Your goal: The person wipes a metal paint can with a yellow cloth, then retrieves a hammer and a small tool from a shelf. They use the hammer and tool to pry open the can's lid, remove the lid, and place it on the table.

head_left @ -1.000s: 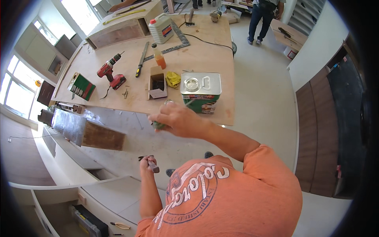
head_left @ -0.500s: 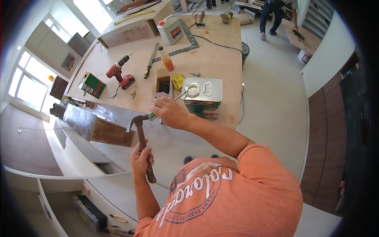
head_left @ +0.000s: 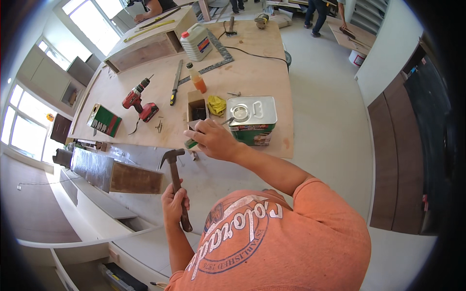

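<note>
My left hand [head_left: 174,203] grips the wooden handle of a claw hammer [head_left: 175,177], whose head points up just below the edge of the plywood table [head_left: 252,72]. My right hand [head_left: 213,140] reaches across to that edge, fingers closed on a small green object [head_left: 190,144]. The hand rests beside a small open cardboard box [head_left: 196,107] and a square metal tin [head_left: 251,119].
On the table lie a red cordless drill [head_left: 138,102], a green box [head_left: 103,120], a yellow cloth [head_left: 217,104], an orange bottle [head_left: 198,81], a file [head_left: 174,87], a white jug [head_left: 196,41] and a metal square [head_left: 218,53]. A dark wood panel [head_left: 116,174] lies lower left. People [head_left: 315,12] stand beyond.
My left hand has raised the hammer from low by my body up toward the table edge. My right hand has stayed at the edge by the box.
</note>
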The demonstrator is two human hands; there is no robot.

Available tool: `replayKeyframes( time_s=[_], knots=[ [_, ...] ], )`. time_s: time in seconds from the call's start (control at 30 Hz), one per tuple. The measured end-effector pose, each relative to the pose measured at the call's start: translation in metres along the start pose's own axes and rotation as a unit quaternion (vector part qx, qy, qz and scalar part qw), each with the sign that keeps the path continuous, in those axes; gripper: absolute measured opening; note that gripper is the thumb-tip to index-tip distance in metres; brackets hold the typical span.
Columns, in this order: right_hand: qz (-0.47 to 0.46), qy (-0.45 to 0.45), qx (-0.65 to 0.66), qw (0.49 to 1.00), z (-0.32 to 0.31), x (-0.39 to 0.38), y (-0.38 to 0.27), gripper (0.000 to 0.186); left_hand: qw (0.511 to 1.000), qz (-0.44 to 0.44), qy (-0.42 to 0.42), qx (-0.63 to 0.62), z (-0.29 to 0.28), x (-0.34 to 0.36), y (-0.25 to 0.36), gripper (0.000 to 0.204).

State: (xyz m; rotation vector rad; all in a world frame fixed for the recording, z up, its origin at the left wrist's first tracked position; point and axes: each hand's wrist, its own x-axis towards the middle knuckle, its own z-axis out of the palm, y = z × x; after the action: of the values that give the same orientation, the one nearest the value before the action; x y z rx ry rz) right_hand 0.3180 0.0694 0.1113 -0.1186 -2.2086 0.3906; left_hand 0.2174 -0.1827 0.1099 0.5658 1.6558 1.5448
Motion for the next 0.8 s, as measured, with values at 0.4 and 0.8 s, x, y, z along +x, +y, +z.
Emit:
replayKeyframes(
  time_s=[0.4,0.8],
  knots=[
    [0.027,-0.006,-0.031,0.999,0.003,0.010,-0.001,0.054,0.998,0.000,-0.043,0.034,-0.030,0.022,0.010,0.036],
    [0.045,0.008,-0.007,0.999,0.011,0.015,-0.001,0.055,0.996,0.034,-0.062,0.055,-0.039,0.033,0.015,0.034]
  ],
)
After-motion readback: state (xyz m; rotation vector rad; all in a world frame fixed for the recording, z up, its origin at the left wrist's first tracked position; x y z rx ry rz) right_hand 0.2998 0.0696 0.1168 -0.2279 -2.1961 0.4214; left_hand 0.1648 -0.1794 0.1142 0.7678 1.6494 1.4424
